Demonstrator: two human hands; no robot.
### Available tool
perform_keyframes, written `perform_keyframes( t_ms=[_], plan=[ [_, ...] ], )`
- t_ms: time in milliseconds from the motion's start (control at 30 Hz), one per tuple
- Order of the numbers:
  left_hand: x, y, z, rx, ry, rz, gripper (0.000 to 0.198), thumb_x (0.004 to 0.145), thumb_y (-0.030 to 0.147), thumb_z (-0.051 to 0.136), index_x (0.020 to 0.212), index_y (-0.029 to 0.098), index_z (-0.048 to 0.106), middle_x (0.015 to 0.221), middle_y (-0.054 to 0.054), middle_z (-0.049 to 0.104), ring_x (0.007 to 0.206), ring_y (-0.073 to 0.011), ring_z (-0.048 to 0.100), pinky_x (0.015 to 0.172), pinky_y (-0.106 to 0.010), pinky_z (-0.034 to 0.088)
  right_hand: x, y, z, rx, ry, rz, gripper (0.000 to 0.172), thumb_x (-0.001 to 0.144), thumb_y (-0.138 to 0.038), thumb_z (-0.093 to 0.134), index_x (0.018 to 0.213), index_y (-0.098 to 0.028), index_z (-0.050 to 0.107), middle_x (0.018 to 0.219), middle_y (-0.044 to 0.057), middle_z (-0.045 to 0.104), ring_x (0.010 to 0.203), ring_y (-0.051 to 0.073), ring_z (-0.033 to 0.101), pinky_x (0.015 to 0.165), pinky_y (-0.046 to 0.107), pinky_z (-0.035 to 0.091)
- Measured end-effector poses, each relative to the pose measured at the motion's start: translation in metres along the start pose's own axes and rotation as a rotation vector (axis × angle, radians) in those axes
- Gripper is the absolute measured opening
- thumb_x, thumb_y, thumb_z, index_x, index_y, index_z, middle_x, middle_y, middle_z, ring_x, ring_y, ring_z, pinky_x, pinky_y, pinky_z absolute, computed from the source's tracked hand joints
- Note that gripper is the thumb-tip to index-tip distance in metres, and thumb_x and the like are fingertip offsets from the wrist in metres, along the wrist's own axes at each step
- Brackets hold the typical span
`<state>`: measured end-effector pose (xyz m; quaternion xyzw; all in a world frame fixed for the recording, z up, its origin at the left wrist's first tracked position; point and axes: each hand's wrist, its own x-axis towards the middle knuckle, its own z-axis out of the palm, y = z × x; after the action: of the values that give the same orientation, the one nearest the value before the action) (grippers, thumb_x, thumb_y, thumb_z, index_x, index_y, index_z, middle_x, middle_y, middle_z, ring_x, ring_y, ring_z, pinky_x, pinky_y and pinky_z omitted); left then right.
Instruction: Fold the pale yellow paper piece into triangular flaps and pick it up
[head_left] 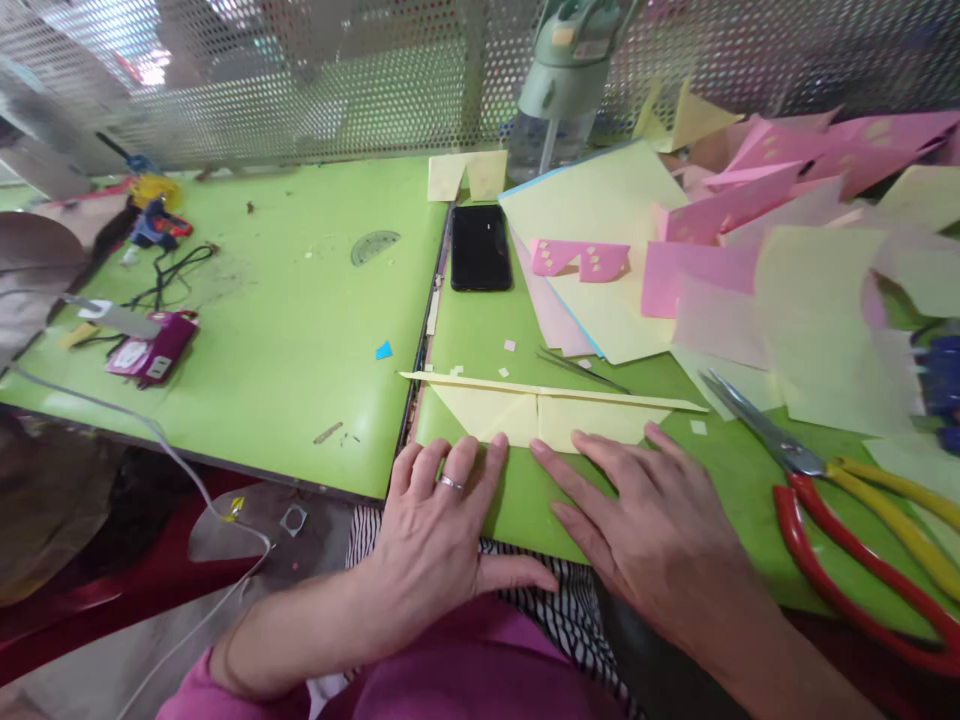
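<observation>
At the far left of the green surface (285, 330), a magenta case (154, 347) lies among black cables (169, 272), with a white cable (150, 430) trailing off the near edge. Further right, a clear protractor (375, 246) and a small blue scrap (384, 351) lie well apart on the bare green.

Your left hand (435, 530), a ring on one finger, lies flat with its grip released, fingertips touching the near edge of the folded yellow paper (547, 408). That paper lies across the seam between the two green panels, a long thin strip along its far edge and a crease down its middle. Your right hand (652, 530) is flat and open too, its fingertips pressing the same near edge just right of the crease.

Beyond the paper a black phone (480, 247) lies face up, with a pale green bottle (562, 90) standing behind it against the perforated metal screen (300, 80). To the right, loose yellow and pink sheets (750, 270) overlap in a heap, a cut pink piece (581, 258) on top. Red-and-yellow-handled scissors (840, 500) lie at the far right, blades pointing toward the folded paper.
</observation>
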<state>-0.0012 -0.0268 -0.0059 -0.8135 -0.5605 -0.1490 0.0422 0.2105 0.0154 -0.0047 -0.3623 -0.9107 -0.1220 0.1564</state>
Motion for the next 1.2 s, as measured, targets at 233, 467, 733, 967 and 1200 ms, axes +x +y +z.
perform_keyframes(
  t_ms=[233, 467, 733, 967, 1200],
  plan=[
    [-0.009, -0.010, -0.005, 0.095, 0.015, -0.016, 0.101, 0.077, 0.086, 0.024, 0.138, 0.011, 0.053, 0.119, -0.014, 0.061, 0.108, -0.0301, 0.050, 0.096, -0.046, 0.036, 0.001, 0.000, -0.002, 0.004, -0.009, 0.020, 0.042, 0.091, -0.030, 0.059, 0.131, -0.019, 0.061, 0.110, 0.014, 0.065, 0.101, 0.029, 0.058, 0.102, 0.057, 0.040],
    [0.001, 0.009, 0.001, 0.092, 0.088, 0.065, 0.090, 0.086, 0.079, 0.022, 0.141, 0.012, 0.048, 0.145, -0.012, 0.049, 0.132, -0.0301, 0.039, 0.110, -0.042, 0.026, 0.004, -0.003, -0.002, 0.020, 0.019, 0.014, 0.035, 0.094, -0.028, 0.053, 0.125, -0.017, 0.064, 0.105, 0.015, 0.065, 0.098, 0.029, 0.060, 0.100, 0.058, 0.039],
    [0.016, 0.020, 0.012, 0.036, -0.022, 0.088, 0.097, 0.085, 0.080, 0.011, 0.142, 0.008, 0.045, 0.139, -0.012, 0.056, 0.127, -0.0290, 0.046, 0.107, -0.044, 0.031, -0.010, 0.012, -0.018, 0.482, -0.049, 0.272, 0.032, 0.097, -0.019, 0.040, 0.128, -0.014, 0.047, 0.125, 0.013, 0.062, 0.121, 0.021, 0.056, 0.108, 0.037, 0.040],
    [0.013, 0.020, 0.011, 0.047, -0.021, 0.092, 0.097, 0.085, 0.080, 0.012, 0.143, 0.009, 0.044, 0.140, -0.012, 0.056, 0.127, -0.0295, 0.047, 0.105, -0.047, 0.033, -0.011, 0.021, -0.006, 0.332, 0.054, 0.339, 0.024, 0.098, -0.028, 0.044, 0.113, -0.015, 0.057, 0.117, 0.015, 0.064, 0.116, 0.027, 0.056, 0.099, 0.044, 0.047],
    [0.013, 0.020, 0.012, 0.055, -0.030, 0.096, 0.095, 0.086, 0.079, 0.012, 0.143, 0.010, 0.044, 0.140, -0.012, 0.055, 0.128, -0.0302, 0.047, 0.105, -0.049, 0.033, 0.000, 0.024, 0.003, 0.279, 0.092, 0.377, 0.028, 0.098, -0.036, 0.043, 0.083, -0.019, 0.058, 0.112, 0.014, 0.066, 0.112, 0.030, 0.057, 0.093, 0.050, 0.049]
  ],
)
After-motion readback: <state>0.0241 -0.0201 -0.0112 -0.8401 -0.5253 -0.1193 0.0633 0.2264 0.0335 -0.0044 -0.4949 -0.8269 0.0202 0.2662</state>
